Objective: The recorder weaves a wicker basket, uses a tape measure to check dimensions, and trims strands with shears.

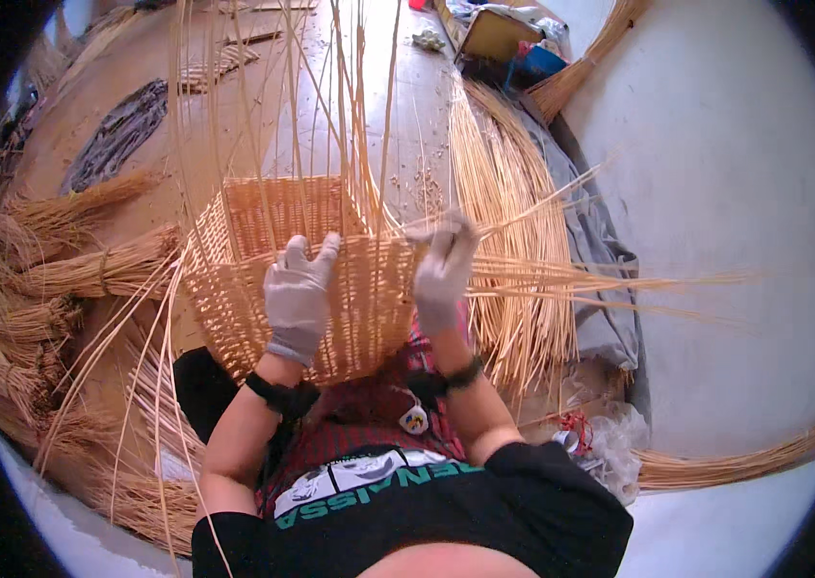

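Observation:
A partly woven wicker basket (pixel 224 299) rests against my lap, with tall upright stakes (pixel 359 116) rising from its walls. My left hand (pixel 299 294), in a pale glove, lies on the outside of the near wall and grips its upper edge with the fingertips. At the basket's right corner, my right hand (pixel 444 265) is closed in a pinch on wicker strands (pixel 542 275). It is gloved too and slightly blurred. Long loose ends of these strands fan out to the right of the hand. More strands (pixel 167 328) hang from the basket's left side.
Tied wicker bundles (pixel 104 270) lie along the left. A spread of long wicker rods (pixel 513 183) lies on grey cloth (pixel 600 250) at the right, beside a white wall (pixel 715 193). A box (pixel 504 48) stands far off. A clear plastic bag (pixel 614 448) sits near right.

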The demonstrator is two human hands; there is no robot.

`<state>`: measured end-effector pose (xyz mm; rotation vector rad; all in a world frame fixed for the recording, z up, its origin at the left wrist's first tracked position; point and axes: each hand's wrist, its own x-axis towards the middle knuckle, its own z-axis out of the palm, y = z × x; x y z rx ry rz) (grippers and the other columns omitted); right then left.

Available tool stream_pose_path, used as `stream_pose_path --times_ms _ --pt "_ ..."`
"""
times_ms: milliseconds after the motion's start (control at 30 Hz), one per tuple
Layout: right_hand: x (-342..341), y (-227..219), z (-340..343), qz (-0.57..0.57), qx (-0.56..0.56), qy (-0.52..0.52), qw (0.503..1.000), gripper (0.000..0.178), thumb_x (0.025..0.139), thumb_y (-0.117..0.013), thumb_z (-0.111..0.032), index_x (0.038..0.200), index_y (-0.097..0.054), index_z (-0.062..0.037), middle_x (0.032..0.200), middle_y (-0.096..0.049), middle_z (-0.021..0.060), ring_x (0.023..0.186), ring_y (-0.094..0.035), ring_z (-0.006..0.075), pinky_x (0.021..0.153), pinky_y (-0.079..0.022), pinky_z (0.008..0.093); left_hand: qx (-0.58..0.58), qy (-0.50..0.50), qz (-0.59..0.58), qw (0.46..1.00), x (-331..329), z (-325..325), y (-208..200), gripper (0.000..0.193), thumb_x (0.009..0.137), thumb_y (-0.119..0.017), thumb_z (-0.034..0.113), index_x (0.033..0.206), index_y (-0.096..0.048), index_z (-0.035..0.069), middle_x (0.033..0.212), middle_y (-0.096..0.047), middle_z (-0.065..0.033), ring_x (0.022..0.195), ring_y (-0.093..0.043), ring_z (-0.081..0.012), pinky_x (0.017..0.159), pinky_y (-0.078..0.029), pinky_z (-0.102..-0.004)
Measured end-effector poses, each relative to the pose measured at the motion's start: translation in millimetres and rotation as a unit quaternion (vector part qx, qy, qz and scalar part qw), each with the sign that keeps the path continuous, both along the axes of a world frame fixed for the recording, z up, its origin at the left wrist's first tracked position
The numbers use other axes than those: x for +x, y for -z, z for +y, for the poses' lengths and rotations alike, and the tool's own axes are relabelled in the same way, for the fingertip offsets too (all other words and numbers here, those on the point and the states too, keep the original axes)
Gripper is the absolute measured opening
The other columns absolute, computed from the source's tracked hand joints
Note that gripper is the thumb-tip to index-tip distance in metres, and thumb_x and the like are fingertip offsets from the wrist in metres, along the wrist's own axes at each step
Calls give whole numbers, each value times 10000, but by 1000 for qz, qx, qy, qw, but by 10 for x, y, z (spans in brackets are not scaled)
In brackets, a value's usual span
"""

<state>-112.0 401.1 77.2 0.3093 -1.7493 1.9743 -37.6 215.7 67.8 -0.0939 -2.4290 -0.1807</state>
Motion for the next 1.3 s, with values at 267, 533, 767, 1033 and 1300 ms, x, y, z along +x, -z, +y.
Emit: stream_pose_path --times_ms 267,533,767,1033,1300 --pt "-277 -315 665 38 582 330 742 419 831 -786 -481 966 -677 -100 992 -696 121 994 -652 304 912 -480 443 56 44 -211 975 -427 803 -72 638 925 -602 106 1509 -480 333 1155 -537 -187 799 -685 -343 676 -565 -470" --pt "-36 -313 287 78 241 186 949 188 876 -799 -153 966 -662 -61 958 -648 72 945 -605 251 866 -486 398 36 75 -210 974 -503 768 68 571 969 -525 101 1463 -512 387 1068 -543 -161 782 -685 -324 659 -562 -460" --pt "192 -526 -335 15 109 28 994 178 916 -750 -122 1039 -653 -38 955 -666 49 878 -616 146 822 -517 309 104 78 -168 977 -597 743 66 168 939 -565 181 990 -688 78 792 -680 -113 712 -707 -309 601 -535 -471" --pt "645 -484 -1262 -9 113 -316 942 399 1030 -619 -180 1376 -566 12 1251 -681 142 1168 -638 200 985 -509 329 217 184 -40 958 542 -871 138 168 891 -656 89 1053 -686 120 1030 -693 -109 917 -684 -343 774 -555 -455" --pt "187 -23 -2889 -202 82 -221 951 966 947 -697 -492 1530 -265 146 1556 -393 325 1493 -345 384 1227 -269 386 104 -104 -87 985 1171 -1632 217 759 845 -804 317 1511 -472 165 1284 -661 -133 1060 -679 -332 851 -557 -425"
